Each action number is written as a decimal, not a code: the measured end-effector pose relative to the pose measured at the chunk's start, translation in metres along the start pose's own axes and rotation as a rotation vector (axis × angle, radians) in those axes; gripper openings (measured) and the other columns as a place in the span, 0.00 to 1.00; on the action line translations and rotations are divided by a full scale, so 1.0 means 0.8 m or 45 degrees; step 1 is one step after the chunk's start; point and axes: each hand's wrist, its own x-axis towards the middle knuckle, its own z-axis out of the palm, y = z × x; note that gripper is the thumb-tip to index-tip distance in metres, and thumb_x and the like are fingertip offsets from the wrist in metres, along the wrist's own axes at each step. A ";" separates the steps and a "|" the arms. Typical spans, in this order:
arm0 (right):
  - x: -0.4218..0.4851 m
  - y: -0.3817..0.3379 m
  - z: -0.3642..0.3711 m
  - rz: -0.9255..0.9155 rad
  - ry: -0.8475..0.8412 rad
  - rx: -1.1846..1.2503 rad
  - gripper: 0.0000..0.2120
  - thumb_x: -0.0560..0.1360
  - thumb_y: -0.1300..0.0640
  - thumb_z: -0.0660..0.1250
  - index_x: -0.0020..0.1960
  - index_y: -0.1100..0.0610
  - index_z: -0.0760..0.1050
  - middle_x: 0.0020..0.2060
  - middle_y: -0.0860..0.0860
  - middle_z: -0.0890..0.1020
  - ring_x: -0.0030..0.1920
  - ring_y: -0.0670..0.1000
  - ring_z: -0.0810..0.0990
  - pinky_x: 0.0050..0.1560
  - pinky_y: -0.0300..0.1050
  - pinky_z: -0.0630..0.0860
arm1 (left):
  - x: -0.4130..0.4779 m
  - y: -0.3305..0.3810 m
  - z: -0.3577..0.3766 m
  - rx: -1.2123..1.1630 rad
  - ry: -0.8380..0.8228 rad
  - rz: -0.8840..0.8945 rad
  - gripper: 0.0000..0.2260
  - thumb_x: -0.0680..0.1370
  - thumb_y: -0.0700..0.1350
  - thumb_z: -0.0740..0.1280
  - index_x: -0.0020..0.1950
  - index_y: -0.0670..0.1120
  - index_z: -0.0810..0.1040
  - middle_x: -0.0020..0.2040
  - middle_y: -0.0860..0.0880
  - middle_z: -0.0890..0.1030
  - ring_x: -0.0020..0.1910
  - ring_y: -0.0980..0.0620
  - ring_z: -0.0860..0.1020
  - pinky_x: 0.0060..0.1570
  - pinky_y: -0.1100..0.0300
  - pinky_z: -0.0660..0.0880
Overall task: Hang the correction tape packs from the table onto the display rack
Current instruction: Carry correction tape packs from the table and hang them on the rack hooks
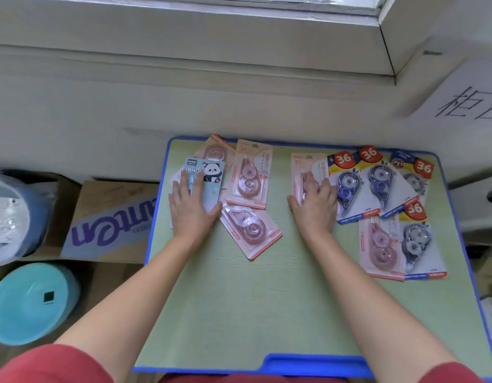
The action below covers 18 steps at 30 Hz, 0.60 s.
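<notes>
Several correction tape packs lie flat on a green table [266, 299] with a blue rim. My left hand [191, 208] rests on a light blue panda pack [208, 172] at the far left, fingers fairly straight. My right hand [315, 205] lies on a pink pack [302, 167] in the middle, fingers bent over its blister. More pink packs [250, 175] lie between my hands. Blue packs with red "36" labels [377, 183] spread out on the right. No display rack is in view.
A white wall and window sill rise behind the table. Left of the table stand a cardboard box [109, 222], a teal basin [32, 302] and a wrapped blue container [15, 214]. A paper sign [465, 103] hangs at the upper right.
</notes>
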 end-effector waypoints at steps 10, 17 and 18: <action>-0.003 -0.016 -0.008 0.012 0.053 0.079 0.35 0.70 0.50 0.69 0.74 0.52 0.61 0.70 0.58 0.62 0.66 0.61 0.63 0.64 0.54 0.63 | -0.008 0.000 -0.006 -0.091 0.080 0.060 0.32 0.76 0.56 0.67 0.77 0.50 0.61 0.78 0.45 0.53 0.76 0.43 0.53 0.73 0.48 0.53; -0.059 -0.019 -0.015 -0.014 0.097 0.264 0.38 0.68 0.51 0.72 0.74 0.54 0.61 0.70 0.60 0.60 0.66 0.63 0.64 0.64 0.52 0.63 | -0.034 0.014 -0.007 -0.149 0.065 0.177 0.32 0.76 0.54 0.68 0.77 0.51 0.60 0.78 0.46 0.53 0.76 0.43 0.52 0.73 0.49 0.52; -0.070 -0.015 -0.016 -0.004 0.100 0.274 0.38 0.68 0.51 0.72 0.74 0.54 0.60 0.70 0.60 0.60 0.65 0.63 0.65 0.65 0.51 0.63 | -0.041 0.018 -0.005 -0.160 0.059 0.197 0.32 0.75 0.53 0.69 0.76 0.50 0.61 0.78 0.46 0.53 0.76 0.43 0.53 0.73 0.49 0.52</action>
